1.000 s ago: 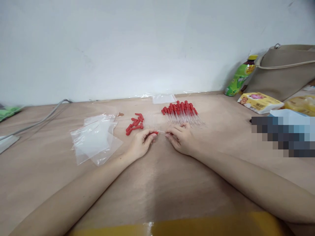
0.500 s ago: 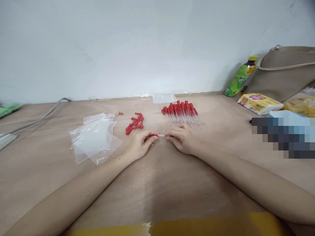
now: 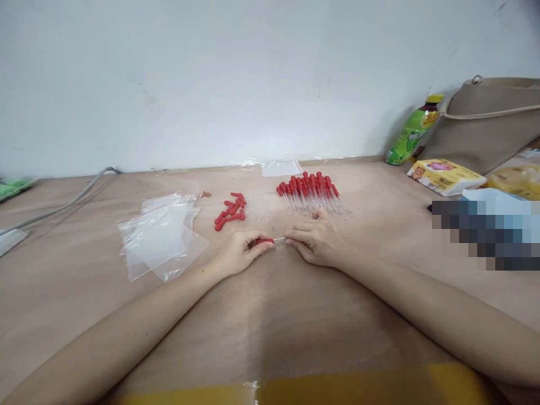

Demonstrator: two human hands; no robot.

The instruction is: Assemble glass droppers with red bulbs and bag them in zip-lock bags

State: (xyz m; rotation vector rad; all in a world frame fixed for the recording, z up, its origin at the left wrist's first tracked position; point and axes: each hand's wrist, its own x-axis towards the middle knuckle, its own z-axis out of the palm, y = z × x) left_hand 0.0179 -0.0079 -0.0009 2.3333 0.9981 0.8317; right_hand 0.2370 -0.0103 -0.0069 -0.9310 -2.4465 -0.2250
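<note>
The left hand (image 3: 241, 252) pinches one red bulb (image 3: 265, 241); the right hand (image 3: 314, 242) grips one clear tube (image 3: 279, 240) meeting it between them. Beyond lie loose red bulbs (image 3: 232, 211), roughly eight, and red-topped droppers (image 3: 312, 182), too bunched to count. Both hands sit nearer the wearer than a second ago

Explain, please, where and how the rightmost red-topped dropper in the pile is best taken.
Probably best pinched by its red bulb, from above and its right side: the bulb looks thicker than the clear tube, its end points toward the wall, and the other droppers lie close on its left.
</note>
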